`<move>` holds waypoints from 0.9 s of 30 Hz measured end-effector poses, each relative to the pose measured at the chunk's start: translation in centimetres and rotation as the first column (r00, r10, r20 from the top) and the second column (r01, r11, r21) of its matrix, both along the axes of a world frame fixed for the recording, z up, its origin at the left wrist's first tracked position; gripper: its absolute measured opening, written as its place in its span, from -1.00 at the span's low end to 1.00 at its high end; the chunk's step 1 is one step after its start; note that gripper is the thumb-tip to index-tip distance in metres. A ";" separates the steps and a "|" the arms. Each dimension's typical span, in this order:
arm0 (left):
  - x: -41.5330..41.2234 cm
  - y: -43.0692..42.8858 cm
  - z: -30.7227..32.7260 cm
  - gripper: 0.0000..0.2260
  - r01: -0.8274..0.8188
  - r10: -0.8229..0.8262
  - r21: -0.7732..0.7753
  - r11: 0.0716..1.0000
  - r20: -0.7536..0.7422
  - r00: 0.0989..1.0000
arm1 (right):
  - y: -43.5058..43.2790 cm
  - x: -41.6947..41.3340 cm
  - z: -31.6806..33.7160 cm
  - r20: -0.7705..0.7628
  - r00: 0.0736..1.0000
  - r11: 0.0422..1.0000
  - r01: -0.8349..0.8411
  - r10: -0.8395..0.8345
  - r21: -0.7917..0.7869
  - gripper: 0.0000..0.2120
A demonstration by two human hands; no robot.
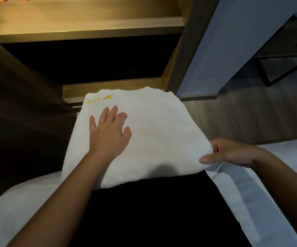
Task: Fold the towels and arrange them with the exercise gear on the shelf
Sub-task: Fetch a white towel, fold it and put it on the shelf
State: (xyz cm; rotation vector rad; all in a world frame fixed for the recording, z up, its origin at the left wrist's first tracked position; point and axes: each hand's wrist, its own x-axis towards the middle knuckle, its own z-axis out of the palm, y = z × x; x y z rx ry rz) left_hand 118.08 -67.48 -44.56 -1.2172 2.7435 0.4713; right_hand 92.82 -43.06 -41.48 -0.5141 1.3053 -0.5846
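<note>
Wooden shelving (90, 24) backs a fluffy folded towel (162, 122), left hand (107, 138) flat atop, right hand (233, 153) pinching its edge.

The dark shelf bay (90, 61) stands open-fronted beyond the towel (153, 131), hemmed by board (83, 31) above and upright (185, 56) rightward.

— Where are your hands?
— My left hand (108, 134) lies flat, fingers spread, pointing to 12 o'clock. My right hand (233, 154), at 3 o'clock from it, pinches the towel (162, 131) edge.
</note>
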 end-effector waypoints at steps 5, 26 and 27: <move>0.8 0.2 0.3 -0.57 0.007 -0.007 -0.002 1.000 0.043 0.999 | -0.1 0.4 0.0 -0.084 0.995 0.996 0.062 -0.056 0.066 -0.61; 5.4 5.3 1.4 -0.33 0.072 -0.072 0.006 0.997 0.178 0.981 | -6.6 12.4 -2.0 -0.945 0.231 0.920 -0.368 0.230 0.133 -0.35; 5.6 5.2 1.5 -0.31 0.057 -0.060 0.020 0.998 0.169 0.984 | -6.5 12.3 -2.0 -0.946 0.235 0.922 -0.365 0.223 0.127 -0.36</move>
